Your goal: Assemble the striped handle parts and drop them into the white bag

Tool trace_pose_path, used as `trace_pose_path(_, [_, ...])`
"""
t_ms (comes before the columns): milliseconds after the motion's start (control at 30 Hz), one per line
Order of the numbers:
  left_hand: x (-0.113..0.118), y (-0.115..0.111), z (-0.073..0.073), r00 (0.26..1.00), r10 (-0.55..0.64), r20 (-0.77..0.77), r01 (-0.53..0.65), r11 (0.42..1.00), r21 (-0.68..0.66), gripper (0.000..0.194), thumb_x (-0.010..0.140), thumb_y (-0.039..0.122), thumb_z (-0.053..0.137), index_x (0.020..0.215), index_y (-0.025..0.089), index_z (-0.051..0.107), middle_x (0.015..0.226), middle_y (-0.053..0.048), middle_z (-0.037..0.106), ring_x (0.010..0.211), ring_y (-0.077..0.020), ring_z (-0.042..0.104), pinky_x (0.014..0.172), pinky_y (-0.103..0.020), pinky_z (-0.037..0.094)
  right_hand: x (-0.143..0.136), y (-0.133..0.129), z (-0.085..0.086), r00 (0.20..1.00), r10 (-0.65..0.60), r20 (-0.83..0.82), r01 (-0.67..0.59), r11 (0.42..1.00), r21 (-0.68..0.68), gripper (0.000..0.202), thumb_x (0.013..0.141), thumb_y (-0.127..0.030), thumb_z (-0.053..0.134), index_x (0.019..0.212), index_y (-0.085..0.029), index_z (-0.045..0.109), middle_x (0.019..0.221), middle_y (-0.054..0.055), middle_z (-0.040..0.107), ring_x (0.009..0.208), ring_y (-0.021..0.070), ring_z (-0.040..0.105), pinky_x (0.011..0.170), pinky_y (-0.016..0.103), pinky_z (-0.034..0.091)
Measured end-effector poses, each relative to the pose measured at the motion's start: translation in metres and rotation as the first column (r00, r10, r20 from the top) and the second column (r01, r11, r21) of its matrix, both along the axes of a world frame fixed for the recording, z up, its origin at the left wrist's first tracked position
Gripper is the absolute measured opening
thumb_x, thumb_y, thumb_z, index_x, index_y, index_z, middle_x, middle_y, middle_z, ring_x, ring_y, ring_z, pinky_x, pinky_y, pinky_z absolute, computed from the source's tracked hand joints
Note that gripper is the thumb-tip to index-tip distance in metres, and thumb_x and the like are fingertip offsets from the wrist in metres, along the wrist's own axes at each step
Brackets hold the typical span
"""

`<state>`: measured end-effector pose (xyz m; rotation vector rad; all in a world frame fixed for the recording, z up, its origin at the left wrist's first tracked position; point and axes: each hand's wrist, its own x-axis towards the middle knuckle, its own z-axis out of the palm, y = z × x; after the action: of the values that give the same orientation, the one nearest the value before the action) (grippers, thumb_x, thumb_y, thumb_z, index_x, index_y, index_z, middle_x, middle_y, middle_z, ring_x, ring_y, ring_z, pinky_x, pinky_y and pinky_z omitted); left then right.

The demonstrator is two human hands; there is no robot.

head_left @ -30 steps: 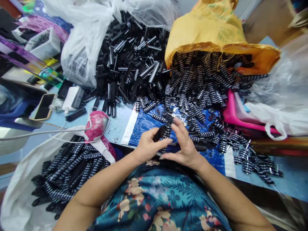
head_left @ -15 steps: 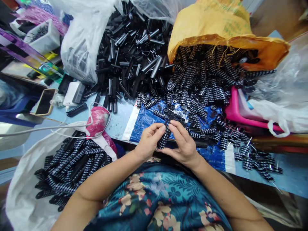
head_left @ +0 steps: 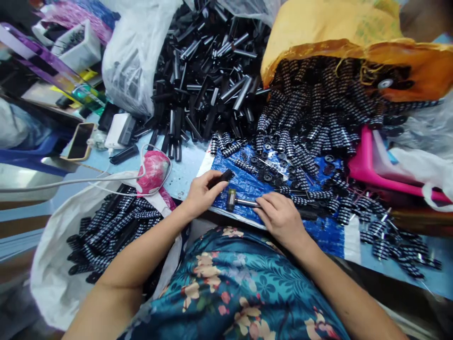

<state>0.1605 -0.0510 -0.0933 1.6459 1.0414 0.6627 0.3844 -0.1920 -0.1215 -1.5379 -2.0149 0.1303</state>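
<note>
My left hand is closed around a short black cylindrical piece, its end sticking out past the thumb; the fingers hide the rest. My right hand grips the handle of a small hammer, whose head points left over the front of the blue sheet. The hammer head is just below the black piece, apart from it. Loose black rollers with rows of white spots and small black round caps lie beyond my hands.
Plain black tubes are heaped at the back, beside a yellow sack spilling spotted rollers. A white sack at lower left holds more. A pink tray stands right. A cable crosses from the left, near a phone.
Both hands held a spotted roller together; now they are apart. My right hand has taken hold of the hammer. My left hand has moved left with the black piece. The view has shifted slightly.
</note>
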Motion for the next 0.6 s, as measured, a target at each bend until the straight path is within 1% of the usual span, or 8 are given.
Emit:
trace_pose_path(67, [-0.014,0.017,0.0,0.966,-0.045,-0.256,0.087,0.984,0.156,0.021,0.081,0.035,0.073,0.095,0.019,0.072,0.089,-0.006,0.068,0.084,-0.0197,0.061,0.079,-0.033,0.044,0.002,-0.004,-0.002,0.998,-0.036,0.052,0.037,0.999,-0.003,0.019,0.111,-0.025,0.048,0.122,-0.019,0.062,0.103,0.011,0.065,0.093,0.0308,0.064,0.081,0.043,0.054])
trace_pose_path(100, [-0.019,0.024,0.0,0.936,-0.08,-0.343,0.142,0.977,0.161,0.021,0.078,0.035,0.074,0.093,0.019,0.074,0.087,-0.006,0.068,0.082,-0.0198,0.06,0.077,-0.033,0.042,0.001,-0.004,0.0,0.998,-0.054,0.045,0.053,0.998,0.021,0.018,0.111,-0.024,0.046,0.12,-0.018,0.062,0.1,0.011,0.065,0.088,0.0294,0.064,0.078,0.041,0.054])
trace_pose_path(167, [-0.024,0.034,0.0,0.89,-0.173,-0.421,0.225,0.971,0.076,0.024,0.074,0.037,0.078,0.088,0.019,0.074,0.078,-0.004,0.064,0.073,-0.0177,0.056,0.069,-0.03,0.039,-0.002,0.002,0.007,0.996,-0.087,-0.015,0.088,0.991,0.098,0.018,0.111,-0.022,0.045,0.122,-0.018,0.059,0.101,0.011,0.064,0.085,0.0275,0.063,0.075,0.037,0.053])
trace_pose_path(267, [-0.021,0.038,-0.003,0.875,-0.261,-0.408,0.262,0.964,-0.053,0.029,0.071,0.041,0.08,0.084,0.017,0.071,0.065,0.001,0.054,0.061,-0.0137,0.047,0.06,-0.028,0.03,-0.012,0.02,0.019,0.993,-0.09,-0.08,0.103,0.979,0.173,0.019,0.11,-0.02,0.043,0.123,-0.019,0.057,0.099,0.009,0.063,0.082,0.0256,0.063,0.073,0.034,0.051])
trace_pose_path(400, [-0.015,0.04,-0.003,0.887,-0.265,-0.379,0.263,0.963,-0.056,0.028,0.07,0.038,0.081,0.078,0.017,0.063,0.062,0.003,0.05,0.058,-0.0119,0.043,0.058,-0.027,0.026,-0.023,0.04,0.025,0.995,-0.052,0.087,0.044,0.995,0.089,0.021,0.112,-0.022,0.04,0.108,-0.018,0.06,0.08,0.006,0.058,0.065,0.0243,0.057,0.058,0.034,0.045])
trace_pose_path(467, [-0.015,0.043,-0.001,0.877,-0.293,-0.381,0.29,0.955,-0.066,0.029,0.069,0.035,0.081,0.074,0.017,0.059,0.063,0.003,0.051,0.059,-0.0117,0.042,0.059,-0.027,0.025,-0.026,0.042,0.028,0.997,-0.016,0.073,0.009,0.995,0.1,0.021,0.112,-0.021,0.039,0.111,-0.017,0.059,0.08,0.006,0.058,0.065,0.0239,0.057,0.059,0.034,0.044])
trace_pose_path(567, [-0.014,0.051,0.0,0.861,-0.347,-0.373,0.325,0.938,-0.123,0.03,0.066,0.032,0.081,0.072,0.017,0.056,0.064,0.002,0.053,0.06,-0.0117,0.042,0.06,-0.028,0.025,-0.032,0.038,0.032,0.991,0.126,-0.049,-0.113,0.972,0.205,0.021,0.113,-0.02,0.037,0.125,-0.014,0.053,0.093,0.01,0.063,0.076,0.0246,0.061,0.069,0.034,0.047])
trace_pose_path(600, [-0.012,0.053,-0.001,0.855,-0.36,-0.373,0.331,0.933,-0.142,0.031,0.065,0.032,0.082,0.072,0.017,0.056,0.064,0.003,0.053,0.06,-0.0117,0.042,0.06,-0.028,0.025,-0.035,0.037,0.033,0.983,0.177,-0.048,-0.164,0.965,0.203,0.022,0.113,-0.02,0.036,0.126,-0.013,0.052,0.093,0.01,0.063,0.076,0.0246,0.061,0.069,0.034,0.047])
